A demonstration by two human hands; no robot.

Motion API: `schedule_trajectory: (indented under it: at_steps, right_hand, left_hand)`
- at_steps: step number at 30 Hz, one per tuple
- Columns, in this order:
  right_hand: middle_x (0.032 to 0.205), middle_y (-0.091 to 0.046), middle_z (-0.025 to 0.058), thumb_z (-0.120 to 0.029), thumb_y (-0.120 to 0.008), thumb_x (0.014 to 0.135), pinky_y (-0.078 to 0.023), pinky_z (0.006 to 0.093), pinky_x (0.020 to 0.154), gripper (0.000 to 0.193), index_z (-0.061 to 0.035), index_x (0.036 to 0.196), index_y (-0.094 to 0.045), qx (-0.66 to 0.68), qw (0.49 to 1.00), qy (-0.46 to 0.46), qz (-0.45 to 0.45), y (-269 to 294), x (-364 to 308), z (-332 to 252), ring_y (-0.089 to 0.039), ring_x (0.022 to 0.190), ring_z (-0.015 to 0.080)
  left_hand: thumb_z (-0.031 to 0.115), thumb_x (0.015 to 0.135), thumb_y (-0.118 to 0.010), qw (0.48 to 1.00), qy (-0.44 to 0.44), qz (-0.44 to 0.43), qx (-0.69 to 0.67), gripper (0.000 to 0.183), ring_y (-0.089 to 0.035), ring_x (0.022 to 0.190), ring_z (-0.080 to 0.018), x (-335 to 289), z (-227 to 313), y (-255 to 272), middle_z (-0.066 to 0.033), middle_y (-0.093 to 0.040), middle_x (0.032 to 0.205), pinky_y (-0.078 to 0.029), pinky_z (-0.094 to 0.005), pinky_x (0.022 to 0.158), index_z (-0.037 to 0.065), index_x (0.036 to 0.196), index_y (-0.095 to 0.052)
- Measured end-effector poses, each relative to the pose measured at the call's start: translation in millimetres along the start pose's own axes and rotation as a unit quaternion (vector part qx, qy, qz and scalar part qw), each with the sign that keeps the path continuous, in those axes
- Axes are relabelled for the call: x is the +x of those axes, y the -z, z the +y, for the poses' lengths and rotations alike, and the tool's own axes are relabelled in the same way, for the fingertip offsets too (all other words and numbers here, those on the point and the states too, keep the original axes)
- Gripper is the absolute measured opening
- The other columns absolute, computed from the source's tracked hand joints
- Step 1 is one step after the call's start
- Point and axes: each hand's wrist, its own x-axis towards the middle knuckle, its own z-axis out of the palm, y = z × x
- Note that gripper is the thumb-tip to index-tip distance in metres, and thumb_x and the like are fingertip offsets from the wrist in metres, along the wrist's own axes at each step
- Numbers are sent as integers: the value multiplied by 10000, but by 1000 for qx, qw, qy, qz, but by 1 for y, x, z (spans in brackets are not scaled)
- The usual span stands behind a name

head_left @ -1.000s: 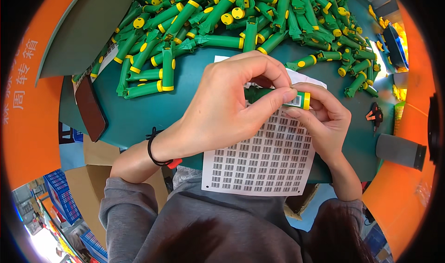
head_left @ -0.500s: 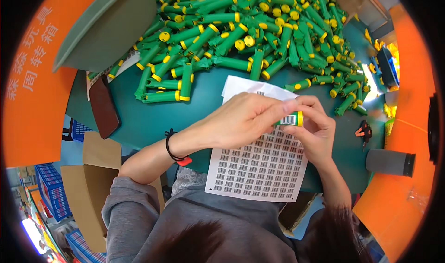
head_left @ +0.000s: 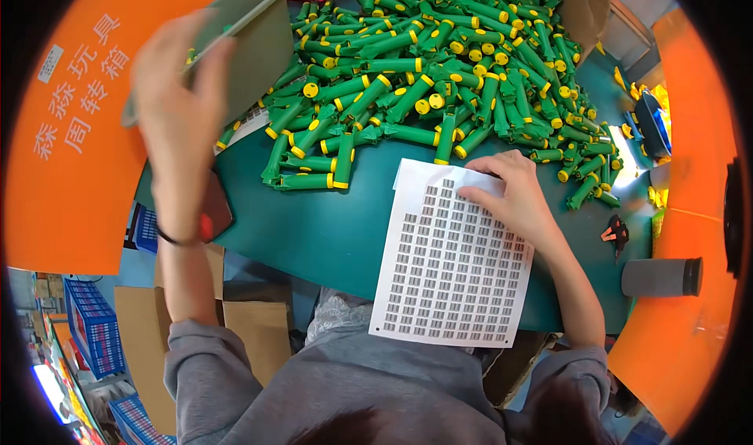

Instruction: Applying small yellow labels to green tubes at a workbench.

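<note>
My left hand is raised over the rim of a grey-green tub at the upper left. It is smeared by motion. A bit of green and yellow shows beside its fingers; whether they hold it or it lies in the tub, I cannot tell. My right hand rests at the upper right edge of a white sheet of small barcode labels, thumb and fingers apart, the thumb over the labels. Some labels are gone from the sheet's upper left. Beyond it lies a big heap of green tubes with yellow ends.
A dark red-brown case lies on the green table near the tub. To the right are a small black and orange tool and a grey cylinder. Open cardboard boxes stand below on the left, beside blue crates.
The green tube with a barcode label has left the space between my hands. My left hand has swung up and left to the tub. My right hand has settled on the sheet.
</note>
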Motion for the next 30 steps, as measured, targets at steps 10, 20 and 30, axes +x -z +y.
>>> schedule_trajectory:
  at_steps: [10,20,30]
  right_hand:
    - [870,-543,-9,-184,-673,927,-409,233,679,244,44,1009,-696,501,834,-126,-194,16,2,4,-526,798,55]
    - [774,-482,-2,-169,-683,908,-319,262,636,217,18,1013,-717,374,918,-20,-129,5,0,4,-439,730,81]
    - [717,-424,8,-165,-669,898,-312,297,714,198,4,992,-713,289,952,44,-93,-3,-1,3,-414,739,125]
  left_hand:
    - [221,733,-822,895,-40,-163,-414,402,-589,1050,-256,-84,177,-36,-31,-630,1126,-489,-408,876,114,1100,-698]
    - [158,636,-875,900,-1,-114,-420,397,-547,846,-190,-87,178,-40,3,-631,951,-454,-299,687,133,1018,-771]
    - [117,636,-880,879,30,-135,-457,318,-561,783,-181,-91,174,-38,-10,-660,879,-454,-289,651,90,932,-766]
